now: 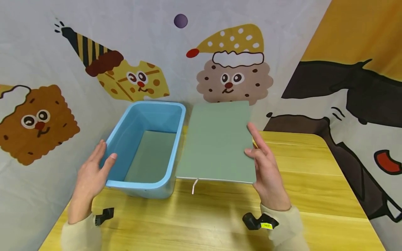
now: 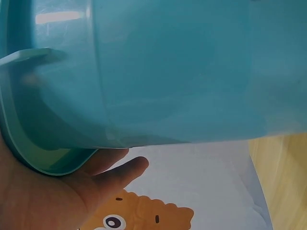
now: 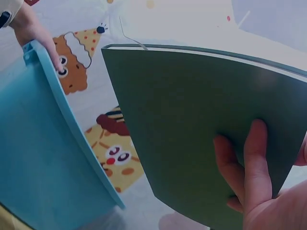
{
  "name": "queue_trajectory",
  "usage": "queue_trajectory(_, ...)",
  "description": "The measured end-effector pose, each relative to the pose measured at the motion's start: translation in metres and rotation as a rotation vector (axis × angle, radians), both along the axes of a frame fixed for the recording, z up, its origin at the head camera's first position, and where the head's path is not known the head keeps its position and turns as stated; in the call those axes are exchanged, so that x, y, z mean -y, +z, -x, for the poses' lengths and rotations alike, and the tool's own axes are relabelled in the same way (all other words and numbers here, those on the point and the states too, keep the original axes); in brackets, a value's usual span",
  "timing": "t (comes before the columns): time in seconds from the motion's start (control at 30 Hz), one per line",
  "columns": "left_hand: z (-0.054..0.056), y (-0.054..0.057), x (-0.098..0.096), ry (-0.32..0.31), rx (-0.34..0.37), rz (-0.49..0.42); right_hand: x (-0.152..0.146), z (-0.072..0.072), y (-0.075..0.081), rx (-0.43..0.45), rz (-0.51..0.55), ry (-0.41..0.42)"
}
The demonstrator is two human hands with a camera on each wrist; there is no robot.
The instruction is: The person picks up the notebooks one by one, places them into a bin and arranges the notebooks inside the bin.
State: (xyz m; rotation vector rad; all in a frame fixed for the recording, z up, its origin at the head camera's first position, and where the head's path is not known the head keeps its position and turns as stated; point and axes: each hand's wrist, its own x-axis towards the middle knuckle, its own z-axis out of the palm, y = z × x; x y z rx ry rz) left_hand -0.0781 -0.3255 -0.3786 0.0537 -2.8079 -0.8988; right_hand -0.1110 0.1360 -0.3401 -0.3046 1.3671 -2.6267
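Observation:
A light blue plastic bin [image 1: 180,139] stands at the left, its open top facing up. My left hand [image 1: 91,174] holds its near left corner, thumb over the inner side of the rim. In the left wrist view the bin's wall [image 2: 182,72] fills most of the picture. My right hand [image 1: 267,167] grips a green hardcover notebook [image 1: 220,139] by its right edge, thumb on the upper cover and fingers spread beneath on the lower cover [image 3: 182,110]. A pale ribbon marker [image 1: 194,186] hangs from the notebook. Another flat green thing [image 1: 152,157] lies on the bin's floor.
Below is a yellow wood-grain table [image 1: 213,219], its right edge slanting toward the front. Behind and at the left hangs a pale cloth [image 1: 150,38] printed with cartoon biscuits and cheese. The notebook is held just right of the bin.

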Motion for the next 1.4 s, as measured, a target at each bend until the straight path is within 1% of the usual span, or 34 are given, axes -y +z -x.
queue_trajectory(0.2,-0.001,-0.001,0.001,-0.002,-0.004,-0.003,0.019,0.000,0.003,-0.003,0.023,0.011)
queue_trajectory(0.3,-0.001,0.000,0.002,-0.001,-0.002,-0.003,0.029,0.000,0.004,-0.037,-0.028,-0.005)
queue_trajectory(0.37,-0.002,0.000,0.001,0.001,0.000,-0.002,0.036,0.001,0.003,-0.044,-0.051,-0.011)
queue_trajectory(0.43,-0.002,0.000,0.001,0.001,0.000,0.001,0.042,0.003,0.002,-0.048,-0.051,-0.008)
queue_trajectory(0.53,-0.002,0.000,0.001,-0.002,-0.002,0.000,0.052,0.005,-0.001,-0.022,-0.042,0.003)
queue_trajectory(0.63,-0.001,0.000,0.001,-0.004,-0.003,-0.001,0.060,0.008,-0.003,-0.022,-0.061,-0.004)
queue_trajectory(0.83,-0.001,0.001,0.001,0.006,-0.001,-0.001,0.078,0.012,-0.007,-0.005,-0.057,0.033)
queue_trajectory(1.07,-0.001,0.001,-0.001,0.022,0.002,-0.004,0.099,0.015,-0.011,-0.057,-0.095,0.063)
queue_trajectory(1.2,-0.001,0.000,-0.002,0.031,0.010,-0.001,0.111,0.017,-0.013,-0.066,-0.107,0.086)
queue_trajectory(1.4,-0.001,0.000,-0.001,0.033,0.013,-0.003,0.130,0.022,-0.014,-0.035,-0.135,0.123)
